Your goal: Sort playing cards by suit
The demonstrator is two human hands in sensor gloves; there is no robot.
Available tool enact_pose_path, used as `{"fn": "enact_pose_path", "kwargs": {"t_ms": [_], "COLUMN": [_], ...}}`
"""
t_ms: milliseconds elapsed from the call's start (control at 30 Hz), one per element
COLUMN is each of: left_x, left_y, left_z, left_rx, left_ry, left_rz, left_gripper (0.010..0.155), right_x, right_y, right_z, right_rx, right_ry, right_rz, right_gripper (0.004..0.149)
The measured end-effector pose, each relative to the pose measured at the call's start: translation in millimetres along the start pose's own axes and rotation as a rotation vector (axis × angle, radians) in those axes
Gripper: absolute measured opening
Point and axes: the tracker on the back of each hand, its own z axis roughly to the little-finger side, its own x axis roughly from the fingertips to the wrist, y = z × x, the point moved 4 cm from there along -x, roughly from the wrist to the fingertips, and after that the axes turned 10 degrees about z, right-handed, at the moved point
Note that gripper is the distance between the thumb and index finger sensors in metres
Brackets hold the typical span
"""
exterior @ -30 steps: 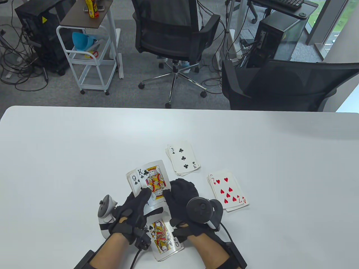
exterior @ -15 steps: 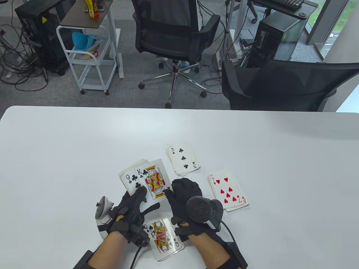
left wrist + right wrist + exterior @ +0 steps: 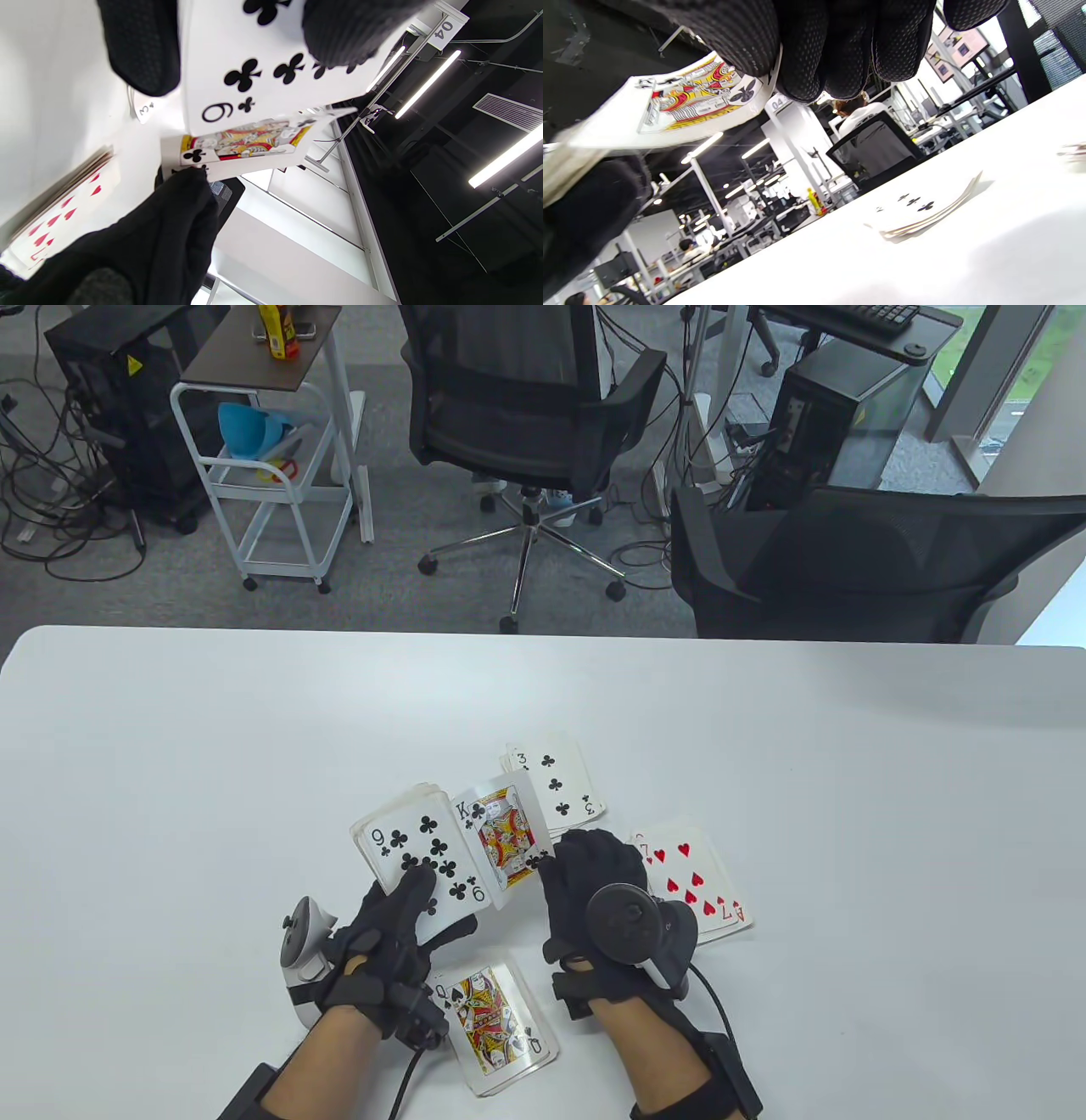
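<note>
King of clubs [image 3: 504, 841] pinched at its near corner by right hand [image 3: 594, 882], lifted just off the deck [image 3: 424, 857].
Left hand [image 3: 386, 937] gripped the deck above the table [image 3: 170, 746], thumb over the nine of clubs [image 3: 422, 855], fingers beneath mostly hidden. Right fingers [image 3: 840, 46] were curled together on the king's corner; its index was covered. King overlapped the near edge of the club pile [image 3: 556, 780], three on top, cards below unreadable. Right hand and tracker hid part of the heart pile [image 3: 691, 878], seven showing. Queen of spades pile [image 3: 492, 1022] lay near the table edge between both wrists, partly under the left wrist. Two office chairs [image 3: 526, 398] and a white cart [image 3: 271, 475] stood beyond.
</note>
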Motion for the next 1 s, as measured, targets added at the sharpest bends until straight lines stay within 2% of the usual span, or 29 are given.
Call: {"fn": "enact_pose_path", "kwargs": {"t_ms": [167,300,500,633,700,833,900,1000], "left_x": [-0.1,-0.4,-1.9,-1.9,-2.0,-1.2,-0.9,-0.8], "left_y": [0.9,1.7,2.5,2.1,2.7,4.2,4.8,4.0], "left_z": [-2.0,-4.2,-7.4,-9.9,-10.6,-13.1,-13.6,-15.2], "left_rx": [-0.021,-0.019,-0.031,-0.058,-0.048,-0.047,-0.046,-0.038], "left_ry": [-0.006,-0.014,-0.028,-0.031,-0.033,-0.036,-0.036,-0.040], "left_rz": [0.003,-0.002,-0.012,-0.004,-0.002,-0.005,-0.005,-0.006], "left_gripper": [0.055,0.055,0.055,0.055,0.055,0.055,0.055,0.055], "right_x": [-6.2,-13.8,-51.4,-88.8,-100.0,-106.0,-106.3,-104.9], "right_y": [-2.7,-7.5,-11.6,15.5,33.7,68.7,92.3,111.6], "right_z": [11.0,16.8,24.2,35.5,39.6,39.0,40.4,46.0], "right_rx": [0.032,0.132,0.241,0.403,0.365,0.392,0.541,0.694], "right_ry": [0.037,0.040,0.094,0.141,0.144,0.168,0.171,0.177], "right_rz": [0.015,0.028,0.033,-0.116,-0.178,-0.234,-0.285,-0.317], "right_gripper": [0.038,0.038,0.038,0.038,0.038,0.039,0.039,0.040]}}
